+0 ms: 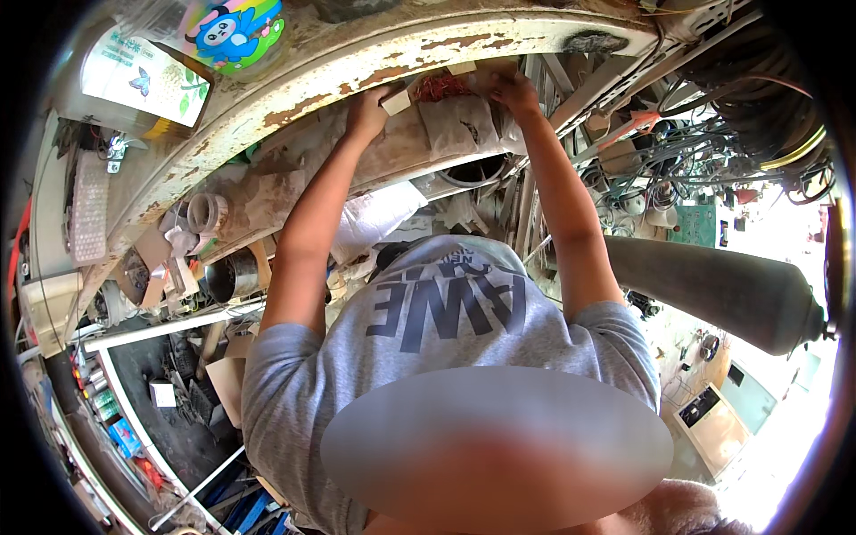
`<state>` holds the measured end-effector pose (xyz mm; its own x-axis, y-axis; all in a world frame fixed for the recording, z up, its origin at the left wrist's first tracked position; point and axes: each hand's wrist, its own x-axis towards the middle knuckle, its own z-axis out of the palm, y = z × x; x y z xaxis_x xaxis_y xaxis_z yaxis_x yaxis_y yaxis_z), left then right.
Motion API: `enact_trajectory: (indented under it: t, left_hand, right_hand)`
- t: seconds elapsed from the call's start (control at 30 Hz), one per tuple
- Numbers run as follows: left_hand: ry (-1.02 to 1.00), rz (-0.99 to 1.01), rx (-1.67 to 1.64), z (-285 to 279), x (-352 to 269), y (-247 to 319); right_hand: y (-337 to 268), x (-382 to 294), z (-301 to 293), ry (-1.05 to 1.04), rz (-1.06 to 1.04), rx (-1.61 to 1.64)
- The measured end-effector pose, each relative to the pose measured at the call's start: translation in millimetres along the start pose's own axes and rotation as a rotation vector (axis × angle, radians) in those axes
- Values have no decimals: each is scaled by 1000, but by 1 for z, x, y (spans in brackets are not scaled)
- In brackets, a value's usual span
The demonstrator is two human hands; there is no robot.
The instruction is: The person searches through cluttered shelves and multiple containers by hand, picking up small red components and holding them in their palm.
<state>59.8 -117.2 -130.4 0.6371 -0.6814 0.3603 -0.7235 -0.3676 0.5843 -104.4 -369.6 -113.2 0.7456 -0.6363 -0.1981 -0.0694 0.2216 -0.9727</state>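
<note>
Both arms reach forward under a curved shelf edge [374, 67] with worn, rust-showing paint. My left hand [368, 115] is at a small pale cardboard piece [396, 102], its fingertips mostly hidden behind the piece and the edge; I cannot tell whether it grips it. My right hand [515, 95] is at the brown cardboard [495, 72] beside a bundle of thin red strands [441, 87]; how firmly it holds is unclear. Below the strands, a crumpled clear plastic bag [461, 127] lies on the dusty lower shelf [394, 150].
Labelled plastic containers [144, 77] stand on the upper shelf at left. A tape roll [206, 212] and a dark metal can [232, 275] sit lower left. Tangled cables [662, 174] fill the right, above a large grey cylinder [709, 284]. Metal struts [558, 73] run beside my right hand.
</note>
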Motion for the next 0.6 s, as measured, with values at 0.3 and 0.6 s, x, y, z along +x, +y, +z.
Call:
enact_trajectory:
  t: [0.3, 0.6]
  left_hand:
    - [131, 104, 18, -11, 2, 17]
    - [65, -168, -59, -17, 10, 15]
  right_hand:
    - [21, 20, -7, 26, -79, 180]
    - [3, 10, -1, 77, -68, 73]
